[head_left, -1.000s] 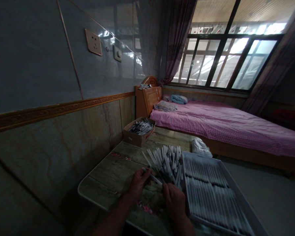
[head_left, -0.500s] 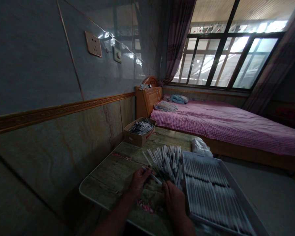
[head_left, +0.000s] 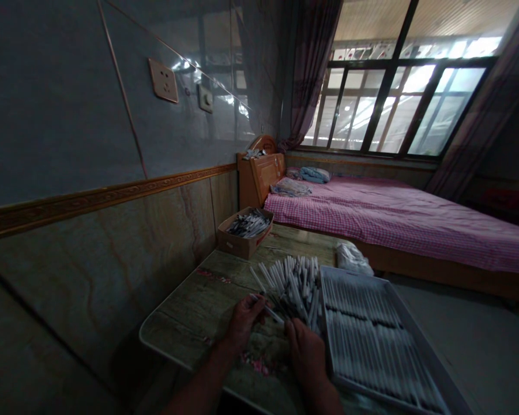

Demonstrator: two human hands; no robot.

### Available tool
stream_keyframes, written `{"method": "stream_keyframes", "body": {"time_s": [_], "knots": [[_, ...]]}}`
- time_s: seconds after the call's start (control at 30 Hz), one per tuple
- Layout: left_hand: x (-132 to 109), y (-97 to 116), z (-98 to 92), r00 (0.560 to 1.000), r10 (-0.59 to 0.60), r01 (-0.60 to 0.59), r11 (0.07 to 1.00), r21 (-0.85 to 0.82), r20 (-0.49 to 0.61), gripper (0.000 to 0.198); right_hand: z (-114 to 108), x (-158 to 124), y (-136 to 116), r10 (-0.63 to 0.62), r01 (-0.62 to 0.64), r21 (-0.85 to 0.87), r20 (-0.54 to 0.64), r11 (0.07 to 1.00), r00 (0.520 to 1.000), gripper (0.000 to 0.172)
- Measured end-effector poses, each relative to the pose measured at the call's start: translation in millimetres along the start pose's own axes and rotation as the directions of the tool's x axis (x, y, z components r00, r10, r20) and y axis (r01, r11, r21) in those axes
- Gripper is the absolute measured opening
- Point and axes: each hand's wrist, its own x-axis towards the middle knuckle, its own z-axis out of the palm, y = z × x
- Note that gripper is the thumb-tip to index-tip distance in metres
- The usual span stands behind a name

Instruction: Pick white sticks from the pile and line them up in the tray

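My left hand pinches a thin white tube with a dark end, just at the near edge of a loose pile of similar white tubes. My right hand rests against the pile's near side, its fingers among the tubes. Whether those fingers grip any tube is hidden. To the right of that hand, a white tray holds tubes laid in tight parallel rows. The pile and hands sit on a wood-patterned table top.
A cardboard box of black-and-white tubes stands at the table's far corner against the tiled wall. A white cloth bundle lies beyond the tray. A bed with a pink checked sheet runs beyond the table, below a curtained window.
The view has shifted slightly. Both hands stay at nearly the same spot by the pile, and the left hand still pinches the tube.
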Motion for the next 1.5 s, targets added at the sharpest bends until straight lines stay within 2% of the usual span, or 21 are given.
{"method": "stream_keyframes", "body": {"time_s": [0.17,0.4,0.53,0.6,0.67,0.77,0.87,0.97,1.1,1.33,1.5], "knots": [[0.6,-2.9,-0.7,0.999,-0.004,0.003,1.0,-0.013,-0.043,0.049,-1.6,0.8,-2.6,0.018,-0.018,0.04,0.015,0.999,1.0,0.058],[-1.4,-3.6,-1.1,1.0,-0.006,0.006,1.0,0.028,0.016,0.046,1.6,-2.4,4.5,0.015,-0.015,0.011,0.033,1.0,0.999,0.059],[0.6,-1.6,0.8,0.999,0.034,-0.034,0.999,0.035,-0.024,0.044,-4.3,1.4,-2.0,0.042,-0.054,0.128,0.091,0.99,0.995,0.047],[0.5,-2.0,2.0,0.999,0.042,-0.042,0.996,0.082,0.009,0.039,-6.3,2.9,-4.0,0.035,-0.053,0.199,0.096,0.978,0.995,0.044],[-1.8,-3.3,3.6,0.995,0.071,-0.083,0.981,0.177,0.074,0.03,-6.4,3.1,-3.0,0.078,-0.088,0.232,0.052,0.969,0.996,0.045],[-8.8,-5.1,7.3,0.966,0.181,-0.242,0.889,0.388,0.186,0.016,-4.2,1.7,1.9,0.194,-0.176,0.249,-0.05,0.953,0.98,0.047],[-16.1,-5.9,11.1,0.918,0.243,-0.389,0.705,0.593,0.314,0.027,-2.2,0.5,5.5,0.226,-0.197,0.266,-0.08,0.944,0.971,0.047],[-19.4,-6.3,14.1,0.906,0.222,-0.421,0.559,0.714,0.36,0.035,-1.4,0.6,6.0,0.217,-0.19,0.286,-0.064,0.939,0.974,0.045],[-19.3,-5.3,16.6,0.917,0.182,-0.399,0.467,0.789,0.355,0.029,-1.9,1.6,5.0,0.232,-0.197,0.318,-0.079,0.928,0.969,0.043],[-19.8,-5.1,16.9,0.926,0.195,-0.378,0.475,0.794,0.324,0.026,-3.5,2.2,4.1,0.285,-0.255,0.355,-0.034,0.899,0.958,0.039],[-16.9,-9.8,14.8,0.939,0.225,-0.341,0.551,0.762,0.259,0.027,-3.3,2.1,4.8,0.316,-0.281,0.378,-0.032,0.882,0.948,0.04]]}}
